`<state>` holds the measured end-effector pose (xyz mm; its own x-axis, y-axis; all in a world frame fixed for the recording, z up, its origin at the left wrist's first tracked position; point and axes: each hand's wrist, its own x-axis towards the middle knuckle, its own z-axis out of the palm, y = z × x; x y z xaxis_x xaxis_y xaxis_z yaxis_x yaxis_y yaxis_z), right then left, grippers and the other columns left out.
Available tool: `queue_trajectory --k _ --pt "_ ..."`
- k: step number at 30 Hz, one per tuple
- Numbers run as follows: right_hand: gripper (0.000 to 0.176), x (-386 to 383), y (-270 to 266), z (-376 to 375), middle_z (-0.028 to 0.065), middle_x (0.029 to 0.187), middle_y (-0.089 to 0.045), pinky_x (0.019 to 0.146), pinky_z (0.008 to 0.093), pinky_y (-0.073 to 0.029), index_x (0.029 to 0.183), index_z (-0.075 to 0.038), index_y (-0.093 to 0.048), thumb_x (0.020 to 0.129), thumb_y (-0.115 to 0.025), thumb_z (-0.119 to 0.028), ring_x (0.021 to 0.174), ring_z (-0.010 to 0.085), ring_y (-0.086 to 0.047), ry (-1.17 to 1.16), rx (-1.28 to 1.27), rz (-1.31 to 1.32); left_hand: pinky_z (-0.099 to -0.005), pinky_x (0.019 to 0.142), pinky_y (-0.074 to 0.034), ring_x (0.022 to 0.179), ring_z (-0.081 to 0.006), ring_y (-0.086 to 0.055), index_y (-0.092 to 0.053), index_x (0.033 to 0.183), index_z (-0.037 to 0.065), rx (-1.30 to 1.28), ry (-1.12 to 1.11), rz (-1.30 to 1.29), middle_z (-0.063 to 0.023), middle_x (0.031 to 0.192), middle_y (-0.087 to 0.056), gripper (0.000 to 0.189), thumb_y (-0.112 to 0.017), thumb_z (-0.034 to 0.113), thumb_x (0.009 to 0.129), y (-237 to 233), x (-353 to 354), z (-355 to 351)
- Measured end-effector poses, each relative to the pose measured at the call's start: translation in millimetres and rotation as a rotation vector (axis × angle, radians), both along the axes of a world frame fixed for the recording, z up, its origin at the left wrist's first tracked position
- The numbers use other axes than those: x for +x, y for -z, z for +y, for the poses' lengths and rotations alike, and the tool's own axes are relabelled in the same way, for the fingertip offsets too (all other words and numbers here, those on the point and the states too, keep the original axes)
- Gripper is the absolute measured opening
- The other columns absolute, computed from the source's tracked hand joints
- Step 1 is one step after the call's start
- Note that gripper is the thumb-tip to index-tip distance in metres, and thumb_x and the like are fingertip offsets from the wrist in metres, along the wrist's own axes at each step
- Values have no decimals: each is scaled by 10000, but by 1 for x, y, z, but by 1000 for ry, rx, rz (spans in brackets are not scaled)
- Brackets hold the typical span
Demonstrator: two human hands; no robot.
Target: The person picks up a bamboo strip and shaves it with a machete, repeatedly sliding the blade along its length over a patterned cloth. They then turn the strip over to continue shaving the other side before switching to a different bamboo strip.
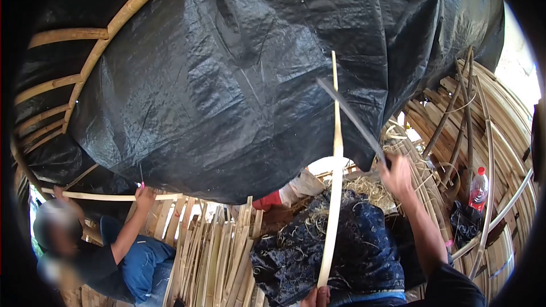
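Observation:
My left hand [316, 297], low at the frame's bottom edge, is closed round the near end of a long pale bamboo strip [333, 210]. The strip rises away from me over my lap, and its thin far end stands against the black sheet. My right hand [396, 175] grips the handle of a long knife [359, 122]. Its narrow, slightly curved blade points up and left, crossing the strip's upper part in this view. Dark patterned cloth [364, 244] covers my legs, with thin curled shavings scattered over it.
At left a seated person [108, 256] holds another bamboo strip [102, 196] and a small blade. Many split bamboo pieces [219, 250] lie between us. A black plastic sheet [239, 91] hangs ahead. On the right are a red-capped bottle [478, 190] and stacked bamboo slats [495, 119].

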<state>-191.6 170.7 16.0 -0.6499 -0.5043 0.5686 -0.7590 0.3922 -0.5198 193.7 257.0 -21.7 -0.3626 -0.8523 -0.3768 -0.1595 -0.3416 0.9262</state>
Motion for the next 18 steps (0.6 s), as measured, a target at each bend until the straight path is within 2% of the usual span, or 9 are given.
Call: queue_trajectory --k 1,3,5,7,10,11,15,17,18 --pt "365 3 19 7 277 887 -692 759 435 -518 975 79 -697 827 -691 -255 819 372 -672 -42 -66 88 -343 962 -493 1164 -223 -606 -501 1329 34 4 -3 -1 -131 1220 -610 365 -526 254 1039 5 0 0" --pt "296 27 3 23 265 784 -684 708 435 -521 895 58 -706 777 -678 -212 709 387 -668 -180 -59 -56 -326 957 -500 1153 -198 -622 -520 1308 48 7 -12 -13 -109 1192 -636 344 -529 265 1041 12 1 -1" --pt "242 50 -10 35 246 683 -657 657 434 -527 852 24 -714 745 -658 -185 632 404 -655 -230 44 -255 -251 660 -449 734 -88 -536 -620 1011 81 -24 -68 11 -1 822 -579 252 -542 320 1038 -11 -9 -5" --pt "234 61 3 41 220 658 -651 626 440 -536 883 -18 -723 746 -674 -201 617 411 -649 -256 43 -258 -239 555 -317 605 -70 -358 -560 846 105 -65 54 -16 53 697 -432 338 -492 363 1054 -29 -10 -13" --pt "222 85 13 47 181 639 -659 585 449 -548 875 -61 -718 736 -696 -232 558 364 -658 -320 164 -156 -249 530 -287 573 -64 -333 -514 807 111 -105 57 22 58 670 -393 384 -447 386 1065 -36 -12 -11" --pt "221 92 18 48 151 616 -659 550 436 -535 858 -84 -708 737 -697 -269 544 337 -662 -365 201 -59 -249 530 -287 573 -64 -333 -514 807 111 -101 58 13 58 670 -393 384 -447 386 1065 -37 -13 -12" --pt "274 127 21 64 80 680 -693 530 388 -519 903 -124 -670 699 -703 -305 574 277 -679 -627 356 5 -247 512 -285 557 -62 -337 -539 781 117 41 -4 36 39 643 -395 403 -451 392 1063 -33 -12 -14" --pt "262 139 33 67 28 693 -677 528 384 -516 859 -139 -630 657 -722 -278 603 238 -680 -793 271 30 -242 502 -284 530 -69 -332 -569 796 128 18 1 -71 30 633 -405 393 -458 397 1059 -13 -3 -17" --pt "253 141 31 68 20 681 -660 524 384 -514 838 -139 -618 645 -724 -266 598 237 -673 -840 269 73 -254 491 -288 488 -86 -328 -579 777 132 107 98 -78 19 612 -438 411 -450 402 1059 -16 5 -22"
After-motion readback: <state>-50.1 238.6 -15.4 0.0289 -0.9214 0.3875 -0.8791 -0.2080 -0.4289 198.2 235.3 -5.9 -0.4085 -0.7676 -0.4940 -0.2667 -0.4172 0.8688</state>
